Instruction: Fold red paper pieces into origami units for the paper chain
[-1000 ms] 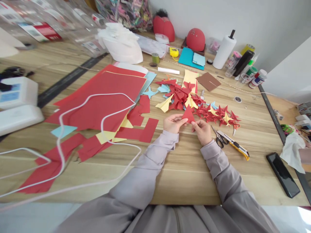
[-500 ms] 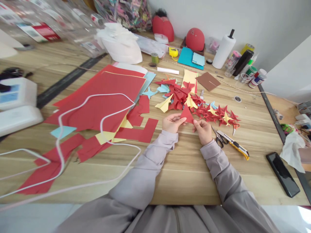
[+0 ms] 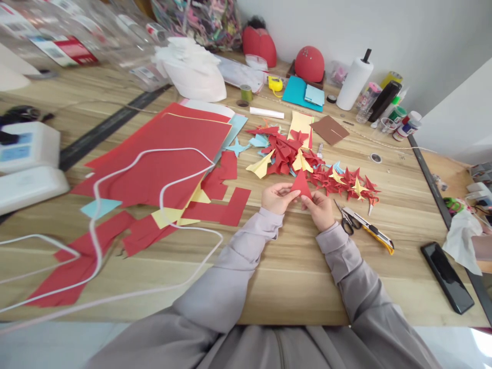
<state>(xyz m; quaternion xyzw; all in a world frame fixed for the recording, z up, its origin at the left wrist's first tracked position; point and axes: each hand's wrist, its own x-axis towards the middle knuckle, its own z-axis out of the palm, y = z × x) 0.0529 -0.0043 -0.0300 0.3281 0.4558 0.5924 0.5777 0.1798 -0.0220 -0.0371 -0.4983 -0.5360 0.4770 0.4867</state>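
Observation:
A small red folded paper (image 3: pixel 301 185), triangular with its point away from me, is held between my two hands above the table. My left hand (image 3: pixel 277 198) pinches its left lower edge with thumb and fingers. On the other side, my right hand (image 3: pixel 321 209) grips the lower right corner. Just beyond lies a heap of folded red paper shapes (image 3: pixel 282 151), mixed with yellow and light blue ones. Red paper stars (image 3: pixel 346 179) spread to the right of that heap. Scissors (image 3: pixel 347 223) with black handles and a yellow utility knife (image 3: pixel 372 231) rest right of my right hand.
Large red sheets (image 3: pixel 169 148) and cut scraps (image 3: pixel 226 210) cover the left side, crossed by a white cable (image 3: pixel 192 229). A black phone (image 3: pixel 448 277) lies at the right front. Bottles (image 3: pixel 407 125), a yellow tape measure (image 3: pixel 275 83) and tissues (image 3: pixel 192 72) stand at the back.
The red folded paper has shifted slightly to the right and turned a little. My left hand moved right with it, and my hands are closer together.

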